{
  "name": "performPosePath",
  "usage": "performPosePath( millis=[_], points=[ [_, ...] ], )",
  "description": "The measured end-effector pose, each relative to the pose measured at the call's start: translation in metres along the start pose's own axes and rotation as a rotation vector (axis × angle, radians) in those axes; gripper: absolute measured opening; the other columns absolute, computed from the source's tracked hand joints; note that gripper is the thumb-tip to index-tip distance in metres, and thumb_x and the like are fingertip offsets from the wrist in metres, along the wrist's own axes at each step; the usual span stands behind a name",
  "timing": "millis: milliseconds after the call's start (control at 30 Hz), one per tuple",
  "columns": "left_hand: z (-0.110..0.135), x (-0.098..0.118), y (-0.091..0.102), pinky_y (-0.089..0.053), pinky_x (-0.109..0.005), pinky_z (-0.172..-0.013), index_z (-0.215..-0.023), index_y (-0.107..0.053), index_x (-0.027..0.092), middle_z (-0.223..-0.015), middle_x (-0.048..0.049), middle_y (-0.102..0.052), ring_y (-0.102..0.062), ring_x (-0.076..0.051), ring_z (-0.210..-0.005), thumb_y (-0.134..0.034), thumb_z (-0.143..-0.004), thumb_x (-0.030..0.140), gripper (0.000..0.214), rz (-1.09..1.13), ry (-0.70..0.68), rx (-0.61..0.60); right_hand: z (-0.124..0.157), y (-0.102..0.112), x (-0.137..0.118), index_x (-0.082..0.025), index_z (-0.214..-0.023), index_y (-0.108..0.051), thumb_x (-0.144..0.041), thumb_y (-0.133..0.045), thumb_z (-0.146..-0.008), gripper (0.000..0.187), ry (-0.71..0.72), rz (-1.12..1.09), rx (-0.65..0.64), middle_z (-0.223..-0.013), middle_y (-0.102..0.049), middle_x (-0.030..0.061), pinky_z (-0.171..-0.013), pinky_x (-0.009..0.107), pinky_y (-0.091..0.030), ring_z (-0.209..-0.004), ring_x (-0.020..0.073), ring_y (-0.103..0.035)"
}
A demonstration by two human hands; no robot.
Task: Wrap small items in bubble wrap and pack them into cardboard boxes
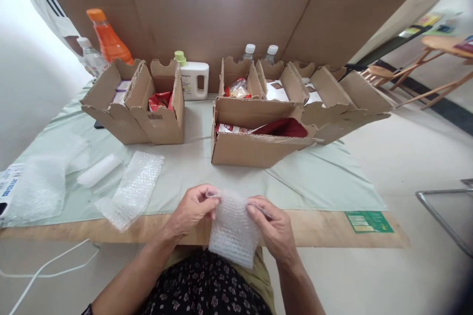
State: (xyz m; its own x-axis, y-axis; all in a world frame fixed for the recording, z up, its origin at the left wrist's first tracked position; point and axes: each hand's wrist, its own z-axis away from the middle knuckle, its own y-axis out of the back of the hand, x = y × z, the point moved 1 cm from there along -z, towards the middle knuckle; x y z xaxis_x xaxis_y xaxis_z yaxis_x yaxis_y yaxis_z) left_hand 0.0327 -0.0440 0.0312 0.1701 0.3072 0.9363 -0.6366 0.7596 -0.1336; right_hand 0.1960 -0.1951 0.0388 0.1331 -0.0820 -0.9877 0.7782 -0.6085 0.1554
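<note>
A bubble wrap bag (235, 229) hangs between my hands over the table's front edge, its lower end above my lap. My left hand (197, 209) pinches its upper left corner between thumb and fingers. At the upper right corner, my right hand (271, 226) grips it the same way. Left of my hands lies another bubble wrap piece (138, 182), flat on the cloth with its near end over the wooden edge. Beside it is a folded clear plastic piece (99, 170). A larger crumpled bubble wrap sheet (40, 187) lies at the far left.
Ahead stands a long cardboard box (251, 152) holding a dark red item. More cardboard boxes (162, 125) stand behind and to the left. A white jug (197, 81), an orange bottle (111, 42) and clear bottles are at the back. A green card (369, 222) lies at the right edge.
</note>
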Motion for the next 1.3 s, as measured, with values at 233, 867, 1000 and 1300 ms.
performPosePath(
  millis=[233,867,1000,1300],
  points=[
    [0.034,0.018,0.063,-0.057,-0.028,-0.081,-0.073,-0.07,0.019,-0.112,-0.0081,-0.071,-0.069,-0.019,-0.097,-0.074,-0.08,0.02,0.007,-0.174,-0.421,0.194,-0.025,0.086,0.029,-0.021,-0.086,-0.067,-0.052,-0.082,-0.068,0.039,-0.01,-0.153,0.778,-0.083,-0.07,0.0005,-0.072,0.029,-0.056,-0.074,0.0145,-0.065],
    [-0.016,-0.02,0.004,-0.029,-0.068,-0.122,-0.152,-0.051,0.021,-0.163,-0.018,-0.045,-0.035,-0.04,-0.154,-0.054,-0.101,0.033,0.053,-1.427,-0.502,0.082,-0.042,-0.026,0.037,-0.02,-0.145,-0.057,-0.03,-0.051,-0.102,0.044,0.568,0.961,-0.208,-0.15,-0.059,0.0146,-0.107,0.049,-0.05,-0.14,0.0307,-0.053],
    [-0.021,-0.044,0.036,-0.025,-0.067,-0.122,-0.155,-0.048,0.03,-0.166,-0.0112,-0.043,-0.035,-0.04,-0.154,-0.051,-0.103,0.036,0.053,-1.551,-0.469,0.099,-0.045,0.012,0.07,-0.018,-0.154,-0.047,-0.037,-0.046,-0.105,0.053,0.516,1.105,-0.193,-0.153,-0.057,0.0143,-0.112,0.05,-0.045,-0.143,0.0315,-0.051],
    [-0.006,-0.052,0.07,-0.024,-0.053,-0.127,-0.157,-0.045,0.032,-0.162,-0.007,-0.049,-0.04,-0.032,-0.152,-0.055,-0.098,0.027,0.06,-1.536,-0.632,0.183,-0.031,0.117,0.103,-0.028,-0.151,-0.051,-0.032,-0.046,-0.101,0.051,0.48,1.132,0.006,-0.14,-0.068,0.0081,-0.101,0.048,-0.049,-0.127,0.0316,-0.064]
  ],
)
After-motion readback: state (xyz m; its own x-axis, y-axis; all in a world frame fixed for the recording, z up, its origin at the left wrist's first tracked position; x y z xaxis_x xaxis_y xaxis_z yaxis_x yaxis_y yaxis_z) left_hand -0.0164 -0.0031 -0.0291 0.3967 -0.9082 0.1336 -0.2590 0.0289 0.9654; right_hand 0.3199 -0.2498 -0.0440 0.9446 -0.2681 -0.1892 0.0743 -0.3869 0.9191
